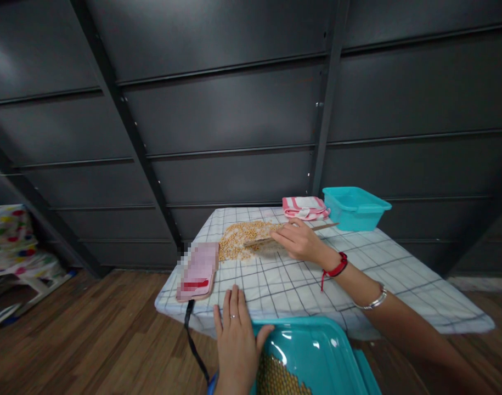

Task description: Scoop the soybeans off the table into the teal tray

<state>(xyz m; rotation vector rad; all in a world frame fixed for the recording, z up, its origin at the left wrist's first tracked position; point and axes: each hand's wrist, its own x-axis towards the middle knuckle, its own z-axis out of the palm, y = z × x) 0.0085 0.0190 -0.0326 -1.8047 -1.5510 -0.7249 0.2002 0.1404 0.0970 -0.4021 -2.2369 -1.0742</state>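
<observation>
Beside brush (pixel 267 244) in right grip (pixel 300 241), beans (pixel 238 237)

One counter (pixel 399 285). Two teal containers: far tub (pixel 355 208), near tray (pixel 316 351). One striped cloth (pixel 304 207), one pink phone (pixel 198 271), one brush (pixel 269 245). Two bean heaps: loose heap (pixel 239 238), tray heap (pixel 280 379).

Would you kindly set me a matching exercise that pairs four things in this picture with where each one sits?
Things:
1. turquoise tub
2. striped cloth
3. brush
4. turquoise tray

Places:
A. touched by the left hand, at the near edge
B. in the right hand, at the beans
C. far right corner of the table
D. far edge, just left of the tub

Pairs: 1-C, 2-D, 3-B, 4-A
</observation>
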